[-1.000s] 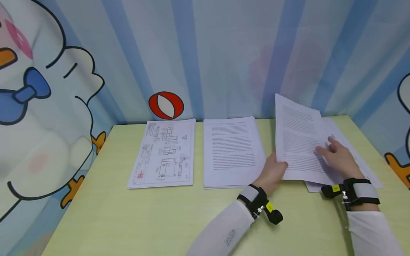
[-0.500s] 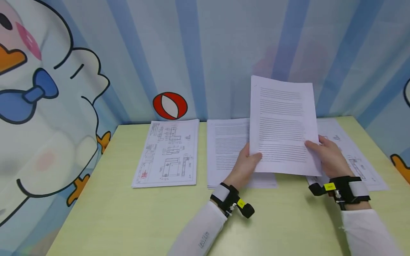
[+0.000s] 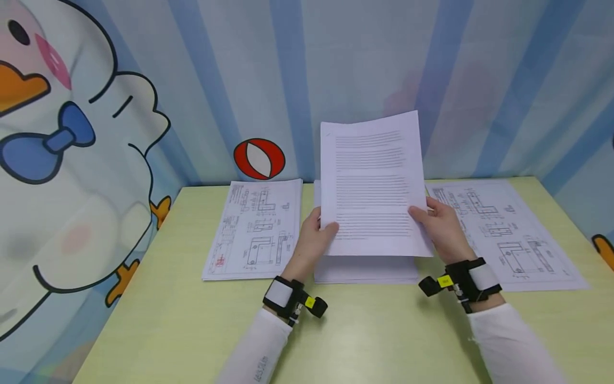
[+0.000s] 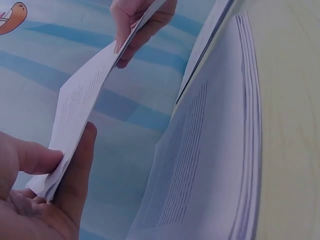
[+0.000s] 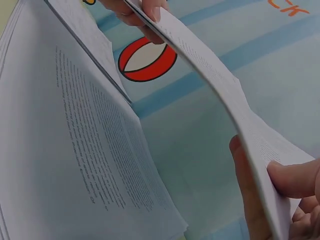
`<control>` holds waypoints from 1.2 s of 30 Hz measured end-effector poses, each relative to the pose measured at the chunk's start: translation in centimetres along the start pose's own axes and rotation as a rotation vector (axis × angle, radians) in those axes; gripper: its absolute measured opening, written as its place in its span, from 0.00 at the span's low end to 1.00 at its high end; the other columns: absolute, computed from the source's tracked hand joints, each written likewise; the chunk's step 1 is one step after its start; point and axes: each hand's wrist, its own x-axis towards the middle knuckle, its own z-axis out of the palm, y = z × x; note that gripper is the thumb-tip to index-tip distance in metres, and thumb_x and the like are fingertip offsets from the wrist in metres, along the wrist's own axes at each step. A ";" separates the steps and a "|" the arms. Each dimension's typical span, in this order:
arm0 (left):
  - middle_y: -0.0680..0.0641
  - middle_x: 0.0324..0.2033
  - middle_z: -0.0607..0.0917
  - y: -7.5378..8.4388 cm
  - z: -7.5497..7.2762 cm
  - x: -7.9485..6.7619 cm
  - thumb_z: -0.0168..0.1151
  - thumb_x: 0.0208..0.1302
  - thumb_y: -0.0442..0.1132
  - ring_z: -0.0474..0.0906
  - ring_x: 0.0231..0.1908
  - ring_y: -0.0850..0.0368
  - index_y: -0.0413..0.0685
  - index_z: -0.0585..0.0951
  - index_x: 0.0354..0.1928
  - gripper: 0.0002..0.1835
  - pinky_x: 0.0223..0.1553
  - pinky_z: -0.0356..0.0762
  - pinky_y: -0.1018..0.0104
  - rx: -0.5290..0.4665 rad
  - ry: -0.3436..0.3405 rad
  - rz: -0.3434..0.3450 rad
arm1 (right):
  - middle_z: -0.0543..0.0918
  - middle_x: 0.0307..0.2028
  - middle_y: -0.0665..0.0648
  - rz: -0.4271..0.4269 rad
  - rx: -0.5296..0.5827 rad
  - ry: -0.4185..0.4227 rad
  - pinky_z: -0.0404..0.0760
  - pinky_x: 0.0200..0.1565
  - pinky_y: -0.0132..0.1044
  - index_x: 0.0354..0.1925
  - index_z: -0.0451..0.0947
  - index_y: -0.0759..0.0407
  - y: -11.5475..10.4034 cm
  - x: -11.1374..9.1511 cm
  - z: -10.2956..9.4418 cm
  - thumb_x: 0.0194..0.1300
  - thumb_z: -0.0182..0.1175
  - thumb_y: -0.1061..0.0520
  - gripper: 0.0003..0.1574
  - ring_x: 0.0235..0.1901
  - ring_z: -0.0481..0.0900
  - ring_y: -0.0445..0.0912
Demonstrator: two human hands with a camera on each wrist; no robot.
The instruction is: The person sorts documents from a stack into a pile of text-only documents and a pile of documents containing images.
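Both hands hold up a white sheet of printed text (image 3: pixel 371 186), tilted, above the middle paper stack (image 3: pixel 366 272). My left hand (image 3: pixel 313 242) pinches its lower left edge, thumb in front and fingers behind. At the lower right edge my right hand (image 3: pixel 443 226) grips it the same way. From the side, in the right wrist view, the held paper (image 5: pixel 220 95) bends slightly; whether it is one sheet or a few I cannot tell. Below it in the left wrist view, the middle stack (image 4: pixel 215 125) shows several layered edges and printed lines.
To the left lies a stack of technical drawings (image 3: pixel 254 229) with a red stamp. Another drawing sheet (image 3: pixel 508 234) lies at the right, slightly askew. The pale yellow-green table (image 3: pixel 374 341) ends at a striped blue curtain (image 3: pixel 355 64) with cartoon prints.
The text paper has been lifted off the right-hand papers and carried left over the middle stack. The right hand has taken hold of its right edge, and the drawing at right is uncovered.
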 end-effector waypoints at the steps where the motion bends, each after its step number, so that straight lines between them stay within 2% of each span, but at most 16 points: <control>1: 0.47 0.43 0.79 0.0 -0.5 0.0 0.51 0.64 0.40 0.77 0.39 0.55 0.54 0.65 0.60 0.22 0.38 0.75 0.60 0.014 0.004 -0.002 | 0.78 0.47 0.62 0.005 -0.010 0.004 0.80 0.34 0.36 0.62 0.63 0.58 0.1 0.1 0.3 0.65 0.52 0.43 0.33 0.37 0.81 0.47; 6: 0.45 0.43 0.78 -0.3 -2.6 -0.4 0.51 0.63 0.39 0.77 0.36 0.54 0.50 0.64 0.62 0.24 0.34 0.76 0.62 0.124 0.010 -0.025 | 0.80 0.45 0.63 0.030 -0.100 -0.010 0.79 0.33 0.38 0.59 0.67 0.56 0.7 0.4 1.4 0.61 0.56 0.39 0.34 0.36 0.81 0.48; 11: 0.44 0.37 0.76 -1.1 -3.8 -1.0 0.53 0.62 0.37 0.74 0.30 0.55 0.45 0.66 0.61 0.24 0.29 0.74 0.65 0.301 -0.037 -0.107 | 0.80 0.43 0.66 0.009 -0.248 -0.080 0.77 0.33 0.38 0.56 0.68 0.63 1.6 0.7 1.7 0.62 0.56 0.44 0.31 0.35 0.80 0.50; 13: 0.44 0.37 0.76 -1.4 -4.1 -1.2 0.54 0.61 0.37 0.74 0.29 0.54 0.42 0.66 0.62 0.26 0.29 0.75 0.64 0.342 -0.061 -0.136 | 0.80 0.43 0.67 0.009 -0.283 -0.104 0.77 0.33 0.38 0.55 0.68 0.64 1.9 0.7 1.7 0.63 0.56 0.46 0.29 0.34 0.80 0.50; 18: 0.44 0.37 0.77 -2.7 -4.2 -1.1 0.55 0.61 0.35 0.77 0.26 0.54 0.41 0.66 0.62 0.26 0.27 0.79 0.63 0.338 -0.101 -0.179 | 0.80 0.42 0.69 0.002 -0.374 -0.147 0.76 0.32 0.37 0.56 0.66 0.69 2.6 0.6 1.8 0.63 0.55 0.50 0.31 0.32 0.78 0.49; 23: 0.43 0.34 0.79 -3.7 -4.2 -1.0 0.54 0.60 0.33 0.77 0.21 0.55 0.41 0.69 0.60 0.24 0.24 0.78 0.65 0.316 -0.116 -0.183 | 0.79 0.42 0.69 0.008 -0.443 -0.169 0.76 0.31 0.37 0.58 0.64 0.70 3.2 0.7 1.8 0.63 0.55 0.51 0.32 0.32 0.78 0.49; 28: 0.43 0.34 0.78 -3.8 -4.1 -1.0 0.55 0.59 0.33 0.77 0.21 0.55 0.41 0.68 0.60 0.25 0.24 0.78 0.65 0.324 -0.085 -0.198 | 0.78 0.44 0.70 -0.005 -0.515 -0.137 0.76 0.32 0.38 0.63 0.58 0.69 3.5 1.0 1.4 0.62 0.55 0.52 0.37 0.35 0.79 0.52; 32: 0.45 0.35 0.78 -3.6 -4.0 -1.0 0.57 0.59 0.36 0.78 0.22 0.55 0.42 0.67 0.61 0.26 0.25 0.78 0.66 0.362 -0.036 -0.214 | 0.78 0.42 0.70 -0.042 -0.551 -0.121 0.75 0.29 0.36 0.63 0.58 0.69 3.4 0.9 0.6 0.62 0.55 0.53 0.36 0.30 0.79 0.49; 36: 0.47 0.36 0.78 -3.0 -3.7 -0.8 0.55 0.61 0.41 0.76 0.25 0.57 0.45 0.69 0.60 0.25 0.26 0.75 0.67 0.453 0.044 -0.157 | 0.79 0.41 0.71 -0.064 -0.582 -0.167 0.76 0.28 0.38 0.62 0.59 0.69 2.5 0.4 -1.0 0.63 0.53 0.51 0.34 0.25 0.80 0.46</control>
